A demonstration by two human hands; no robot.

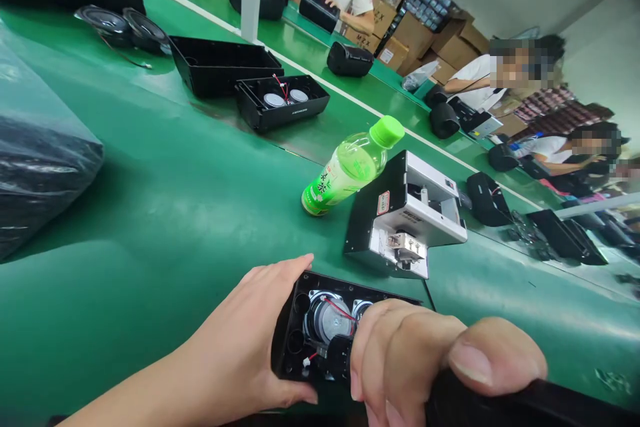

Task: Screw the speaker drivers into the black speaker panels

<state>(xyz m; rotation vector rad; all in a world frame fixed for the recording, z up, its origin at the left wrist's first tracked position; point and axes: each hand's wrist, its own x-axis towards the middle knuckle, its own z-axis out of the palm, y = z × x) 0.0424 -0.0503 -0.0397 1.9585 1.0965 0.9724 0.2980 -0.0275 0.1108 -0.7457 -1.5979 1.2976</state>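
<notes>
A black speaker housing (293, 363) lies below me with its inside facing up, two round speaker drivers (331, 322) and red wires showing in it. My left hand (245, 340) grips the housing's left end, fingers along the far edge and thumb at the near side. Wrapped around a black electric screwdriver (540, 400) is my right hand (415, 353); its dark ribbed front end points into the housing. The tip of the screwdriver is hidden, and my right hand covers the housing's right part.
Beyond the housing stand a screw feeder (415, 220) and a green-capped drink bottle (350, 167). Farther off are an open speaker housing (283, 103), a black case (225, 67) and loose drivers (120, 30). A plastic-wrapped bundle (45, 147) sits left. Several people work across the green table (175, 213).
</notes>
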